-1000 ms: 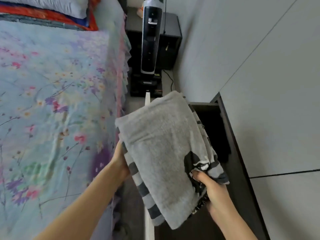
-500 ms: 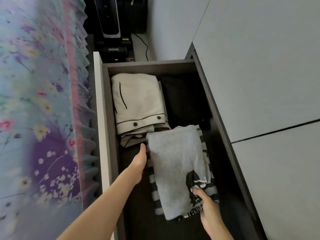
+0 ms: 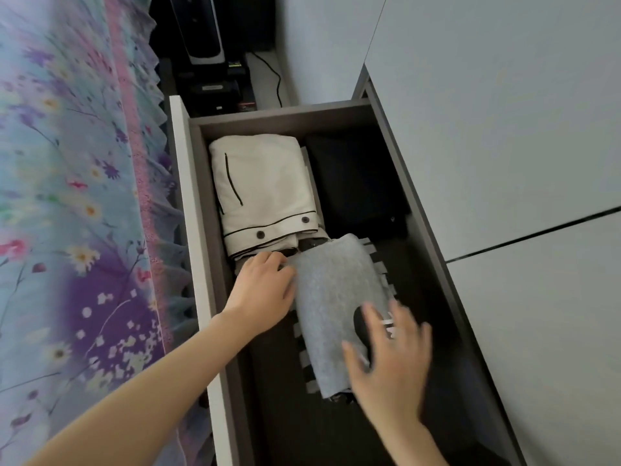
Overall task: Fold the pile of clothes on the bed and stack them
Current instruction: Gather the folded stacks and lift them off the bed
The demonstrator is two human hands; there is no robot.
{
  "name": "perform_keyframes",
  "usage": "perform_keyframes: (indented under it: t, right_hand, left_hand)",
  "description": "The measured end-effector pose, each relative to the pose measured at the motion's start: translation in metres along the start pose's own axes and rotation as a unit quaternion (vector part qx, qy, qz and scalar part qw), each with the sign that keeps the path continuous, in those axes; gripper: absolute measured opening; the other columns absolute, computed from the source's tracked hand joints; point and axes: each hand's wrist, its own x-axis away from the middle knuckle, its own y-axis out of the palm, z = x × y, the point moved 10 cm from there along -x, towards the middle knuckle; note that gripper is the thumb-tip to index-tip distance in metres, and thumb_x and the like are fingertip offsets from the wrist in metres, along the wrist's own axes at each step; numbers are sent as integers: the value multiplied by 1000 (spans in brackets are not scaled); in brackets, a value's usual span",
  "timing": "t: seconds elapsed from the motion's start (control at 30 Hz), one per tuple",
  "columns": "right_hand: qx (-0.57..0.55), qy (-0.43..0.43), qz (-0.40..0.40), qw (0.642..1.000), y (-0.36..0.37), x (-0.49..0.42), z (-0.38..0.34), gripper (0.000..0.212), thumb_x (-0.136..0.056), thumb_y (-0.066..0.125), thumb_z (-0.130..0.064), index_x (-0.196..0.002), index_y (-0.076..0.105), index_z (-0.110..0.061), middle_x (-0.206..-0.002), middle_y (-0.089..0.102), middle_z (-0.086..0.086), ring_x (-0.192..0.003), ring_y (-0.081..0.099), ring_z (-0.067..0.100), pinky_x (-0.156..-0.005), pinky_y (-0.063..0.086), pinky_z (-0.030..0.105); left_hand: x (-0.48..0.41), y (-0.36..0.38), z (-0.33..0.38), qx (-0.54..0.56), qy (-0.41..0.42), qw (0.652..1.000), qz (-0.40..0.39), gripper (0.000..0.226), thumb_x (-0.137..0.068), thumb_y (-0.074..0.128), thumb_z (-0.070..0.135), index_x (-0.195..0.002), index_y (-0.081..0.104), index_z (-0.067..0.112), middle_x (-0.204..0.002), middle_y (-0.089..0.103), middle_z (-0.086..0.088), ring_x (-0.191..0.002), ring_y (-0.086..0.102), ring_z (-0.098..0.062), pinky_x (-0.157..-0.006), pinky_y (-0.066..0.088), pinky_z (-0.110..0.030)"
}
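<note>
Stack of folded clothes (image 3: 336,297): gray piece on top, striped piece under it. It lies flat on the floor of the open drawer (image 3: 201,203), near the middle, and its far end touches the folded cream garment (image 3: 265,190).

Your left hand (image 3: 263,292) rests against the stack's left edge at the far corner, fingers bent toward the fabric. Cannot tell whether they hold it.

Your right hand (image 3: 391,359) is blurred, fingers spread and straight over the stack's near right end, gripping nothing. Contact with the cloth is unclear.

A folded black item (image 3: 356,186) sits beside the cream garment.
</note>
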Motion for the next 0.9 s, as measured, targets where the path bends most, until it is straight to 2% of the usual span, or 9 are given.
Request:
perform_keyframes:
  t: [0.07, 0.13, 0.2, 0.27, 0.33, 0.4, 0.6, 0.8, 0.9]
  right_hand:
    - [99, -169, -89, 977, 45, -2, -68, 59, -76, 67, -51, -129, 54, -27, -146, 40, 18, -134, 36, 40, -110, 14, 65]
    - [231, -263, -206, 914, 103, 4, -97, 67, -80, 65, -49, -139, 45, -25, -156, 11, 25, -142, 7, 49, -105, -1, 75]
    - [365, -303, -278, 835, 146, 11, -90, 72, -87, 56, -47, -148, 28, -22, -154, -14, 27, -137, -18, 55, -100, -9, 78]
    - [432, -305, -268, 805, 164, 10, -75, 69, -93, 48, -45, -150, 21, -18, -154, -18, 27, -134, -22, 56, -98, -4, 80]
    - [440, -295, -248, 812, 168, 7, -66, 64, -95, 44, -41, -150, 22, -16, -155, -16, 24, -136, -19, 54, -97, -1, 79]
    - [429, -272, -236, 829, 167, 2, -58, 62, -95, 44, -38, -150, 23, -16, -156, -15, 22, -136, -18, 53, -98, 0, 79]
    - [441, -198, -261, 835, 165, -23, -16, 70, -91, 51, -40, -151, 24, -17, -153, -22, 24, -131, -28, 57, -91, -7, 85]
    - [452, -198, -261, 830, 135, -55, 39, 76, -86, 59, -33, -151, 20, -21, -146, -34, 29, -130, -32, 56, -95, -6, 82]
    - [441, -201, -267, 833, 128, -53, 27, 83, -86, 58, -44, -152, 12, -23, -151, -29, 25, -132, -31, 54, -97, -8, 80]
  left_hand:
    - [1, -2, -5, -51, 38, 998, -2, 12, -76, 61, 20, -75, 70, 14, -88, 65, -6, -83, 62, -29, -74, 53, -37]
    - [0, -3, -10, -87, 54, 995, -11, 14, -76, 57, 22, -71, 69, 15, -81, 64, -5, -78, 60, -28, -73, 52, -36]
    - [0, 2, -19, -126, 56, 990, -26, 6, -73, 66, 21, -70, 68, 15, -79, 62, -5, -77, 58, -28, -75, 51, -38]
    - [5, 12, -30, -155, 48, 984, -71, 7, -77, 64, 22, -77, 67, 16, -85, 61, -6, -83, 56, -28, -83, 47, -41]
    - [14, 25, -40, -200, 36, 971, -127, 18, -88, 50, 26, -95, 65, 18, -100, 58, -5, -98, 51, -26, -99, 35, -39]
    - [20, 31, -46, -240, 26, 957, -164, 25, -92, 42, 27, -105, 62, 19, -107, 55, -4, -105, 47, -25, -105, 27, -37]
    - [18, 38, -51, -259, 12, 945, -197, 28, -94, 40, 29, -110, 60, 19, -110, 54, -4, -107, 46, -24, -106, 25, -37]
    - [20, 40, -49, -265, 1, 943, -202, 25, -94, 40, 25, -109, 59, 17, -108, 54, -4, -105, 46, -24, -102, 26, -35]
    - [19, 34, -44, -237, 7, 954, -181, 25, -94, 41, 26, -106, 61, 18, -106, 56, -4, -104, 48, -23, -101, 29, -35]
